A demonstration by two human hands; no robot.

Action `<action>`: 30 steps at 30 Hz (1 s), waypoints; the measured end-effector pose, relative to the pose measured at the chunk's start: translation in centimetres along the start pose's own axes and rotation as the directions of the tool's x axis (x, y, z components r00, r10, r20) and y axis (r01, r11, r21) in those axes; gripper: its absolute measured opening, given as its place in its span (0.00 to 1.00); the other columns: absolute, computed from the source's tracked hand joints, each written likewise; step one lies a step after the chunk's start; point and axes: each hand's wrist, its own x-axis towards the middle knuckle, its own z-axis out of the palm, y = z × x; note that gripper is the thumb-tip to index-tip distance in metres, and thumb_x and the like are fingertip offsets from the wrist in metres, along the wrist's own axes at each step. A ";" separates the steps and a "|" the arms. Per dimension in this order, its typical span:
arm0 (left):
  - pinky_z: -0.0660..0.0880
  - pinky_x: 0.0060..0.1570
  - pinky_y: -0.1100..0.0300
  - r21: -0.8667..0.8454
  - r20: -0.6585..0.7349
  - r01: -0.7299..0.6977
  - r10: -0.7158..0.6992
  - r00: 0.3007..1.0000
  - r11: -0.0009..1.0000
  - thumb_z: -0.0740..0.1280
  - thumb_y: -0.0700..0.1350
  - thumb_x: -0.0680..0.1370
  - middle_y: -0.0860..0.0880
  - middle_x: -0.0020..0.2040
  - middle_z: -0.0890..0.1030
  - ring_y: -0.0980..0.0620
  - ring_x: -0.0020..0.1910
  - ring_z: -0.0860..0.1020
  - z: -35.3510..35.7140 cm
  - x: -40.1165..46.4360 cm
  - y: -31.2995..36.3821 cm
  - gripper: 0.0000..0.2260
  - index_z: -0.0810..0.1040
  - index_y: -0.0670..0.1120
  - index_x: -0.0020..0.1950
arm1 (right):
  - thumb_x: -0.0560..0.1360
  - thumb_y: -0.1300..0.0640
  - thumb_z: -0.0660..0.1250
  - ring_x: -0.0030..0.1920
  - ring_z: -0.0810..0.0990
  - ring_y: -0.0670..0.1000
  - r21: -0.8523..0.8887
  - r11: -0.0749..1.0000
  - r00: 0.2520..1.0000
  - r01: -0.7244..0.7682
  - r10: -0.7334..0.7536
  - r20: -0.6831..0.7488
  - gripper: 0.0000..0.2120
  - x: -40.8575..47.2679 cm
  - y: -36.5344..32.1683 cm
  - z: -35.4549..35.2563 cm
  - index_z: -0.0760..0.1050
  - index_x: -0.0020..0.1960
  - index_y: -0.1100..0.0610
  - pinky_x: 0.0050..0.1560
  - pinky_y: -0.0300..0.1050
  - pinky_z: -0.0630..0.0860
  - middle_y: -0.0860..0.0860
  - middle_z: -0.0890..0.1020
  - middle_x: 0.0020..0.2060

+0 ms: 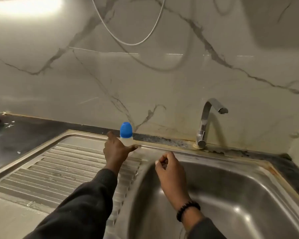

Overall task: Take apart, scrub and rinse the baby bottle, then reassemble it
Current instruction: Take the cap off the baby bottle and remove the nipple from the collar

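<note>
We judged the task barely begun: our left hand (116,149) gripped the still-capped baby bottle (126,135) at 12 o'clock of the draining surface (41,169), right hand (169,168) loosely curled, holding nothing, over the dry sink (231,195).

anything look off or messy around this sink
Yes: brown, rust-like staining runs along the sink rim at the right back corner and around the tap base. The baby bottle stands upright, blue cap on; nothing spilled.

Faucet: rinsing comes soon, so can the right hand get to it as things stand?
Probably yes. The right hand hovers empty over the sink, and nothing stands between it and the faucet.
</note>
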 end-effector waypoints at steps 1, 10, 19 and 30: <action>0.73 0.52 0.49 -0.033 0.027 0.001 0.000 1.000 0.999 0.79 0.56 0.66 0.39 0.61 0.77 0.40 0.59 0.77 0.1 0.0 0.0 0.41 0.61 0.40 0.68 | 0.79 0.53 0.65 0.40 0.76 0.42 0.005 1.000 1.000 -0.002 0.002 -0.003 0.04 0.1 0.2 -0.2 0.70 0.46 0.49 0.37 0.32 0.71 0.45 0.77 0.39; 0.69 0.50 0.60 -0.197 -0.025 -0.133 0.131 0.991 0.971 0.76 0.49 0.72 0.45 0.59 0.76 0.53 0.51 0.73 0.8 -1.6 1.0 0.27 0.71 0.43 0.66 | 0.78 0.54 0.65 0.39 0.76 0.42 -0.007 0.999 0.996 -0.031 0.030 -0.085 0.05 -0.3 1.4 -2.4 0.71 0.45 0.49 0.36 0.32 0.70 0.44 0.78 0.38; 0.68 0.47 0.68 -0.408 0.133 -0.290 0.371 0.919 0.866 0.76 0.49 0.70 0.52 0.56 0.73 0.56 0.52 0.74 1.0 -16.3 7.6 0.26 0.72 0.49 0.65 | 0.79 0.44 0.60 0.37 0.78 0.46 0.267 0.963 0.959 -0.029 0.102 -0.266 0.09 -4.0 1.3 -8.7 0.70 0.47 0.49 0.35 0.37 0.70 0.48 0.79 0.37; 0.64 0.58 0.65 -0.217 0.256 -0.511 0.553 0.793 0.832 0.75 0.49 0.70 0.55 0.63 0.74 0.57 0.59 0.69 5.6 -20.4 7.8 0.29 0.70 0.55 0.69 | 0.70 0.34 0.60 0.49 0.78 0.44 0.368 0.916 0.969 -0.163 0.218 -0.114 0.22 -5.5 5.6 -13.0 0.71 0.56 0.47 0.49 0.42 0.76 0.45 0.79 0.48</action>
